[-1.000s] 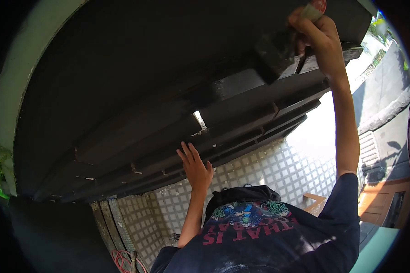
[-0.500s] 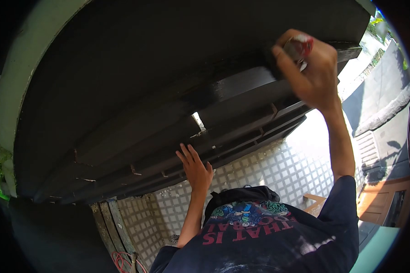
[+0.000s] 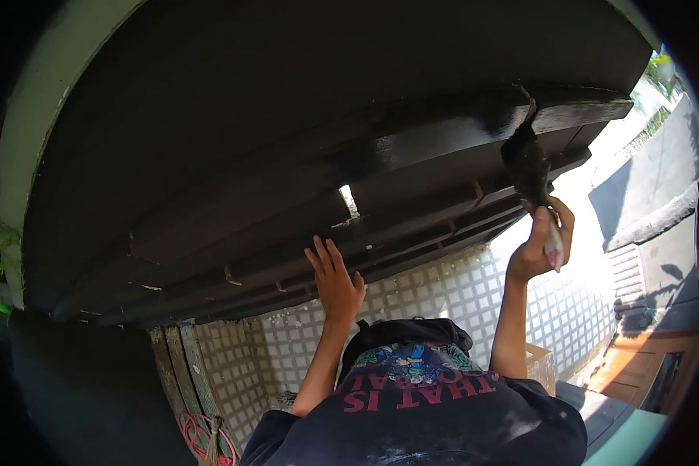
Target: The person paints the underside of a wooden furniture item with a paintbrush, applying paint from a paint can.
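Note:
My right hand is closed around the handle of a paintbrush, whose dark bristles point up against a black slatted wooden surface. The brush handle has a white and red end. A glossy wet-looking strip runs along a slat to the left of the brush. My left hand rests with its fingers spread on the lower slats and holds nothing. Just above it, a bright narrow gap shows through the wood.
Patterned tiles lie below the slats. Wooden posts and a coiled red hose or cord are at the lower left. A cardboard-coloured box stands by my right arm. At the right are a grey wall and an orange-brown door.
My right hand has moved down from the slat, and the brush now points upward with its bristles in view. My left hand stays in nearly the same place on the wood.

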Available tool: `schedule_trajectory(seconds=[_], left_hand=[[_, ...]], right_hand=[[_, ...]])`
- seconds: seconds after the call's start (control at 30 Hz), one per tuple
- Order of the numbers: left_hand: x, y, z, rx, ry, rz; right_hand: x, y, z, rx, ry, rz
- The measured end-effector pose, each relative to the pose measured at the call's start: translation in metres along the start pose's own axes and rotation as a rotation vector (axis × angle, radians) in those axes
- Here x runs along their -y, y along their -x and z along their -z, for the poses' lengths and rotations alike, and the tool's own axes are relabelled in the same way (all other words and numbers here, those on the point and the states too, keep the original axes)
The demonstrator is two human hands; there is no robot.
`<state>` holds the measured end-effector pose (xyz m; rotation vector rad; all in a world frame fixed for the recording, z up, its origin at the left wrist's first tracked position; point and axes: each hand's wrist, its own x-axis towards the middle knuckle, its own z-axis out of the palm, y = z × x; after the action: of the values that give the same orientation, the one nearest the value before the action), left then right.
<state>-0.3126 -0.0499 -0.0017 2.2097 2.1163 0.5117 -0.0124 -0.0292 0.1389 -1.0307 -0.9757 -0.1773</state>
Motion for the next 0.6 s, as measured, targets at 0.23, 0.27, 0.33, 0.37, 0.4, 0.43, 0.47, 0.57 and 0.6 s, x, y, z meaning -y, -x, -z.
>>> schedule_trajectory(seconds=[0.23,0.27,0.33,0.37,0.4,0.43,0.47,0.57,0.6], left_hand=[[-0.001,-0.002,0.004,0.023,0.021,0.011],[-0.001,-0.003,0.004,0.015,0.017,0.011],[-0.001,-0.002,0.003,0.006,0.013,0.005],[0.001,-0.002,0.000,-0.003,0.023,0.009],[0.003,-0.002,-0.005,-0.013,0.033,0.009],[0.006,-0.003,-0.008,-0.023,0.043,0.005],[0.008,-0.004,-0.009,-0.022,0.038,-0.002],[0.008,0.000,-0.004,-0.042,0.008,-0.038],[0.002,0.004,0.010,-0.066,-0.011,-0.065]], right_hand=[[0.028,0.065,-0.053,0.135,-0.078,0.234],[0.040,0.074,-0.061,0.166,-0.116,0.242],[0.063,0.092,-0.068,0.278,-0.138,0.217],[0.074,0.098,-0.072,0.331,-0.144,0.206],[0.082,0.103,-0.078,0.376,-0.190,0.228],[0.090,0.107,-0.084,0.418,-0.234,0.250],[0.097,0.112,-0.090,0.458,-0.277,0.275],[0.117,0.130,-0.108,0.549,-0.423,0.255],[0.125,0.133,-0.113,0.617,-0.442,0.273]])
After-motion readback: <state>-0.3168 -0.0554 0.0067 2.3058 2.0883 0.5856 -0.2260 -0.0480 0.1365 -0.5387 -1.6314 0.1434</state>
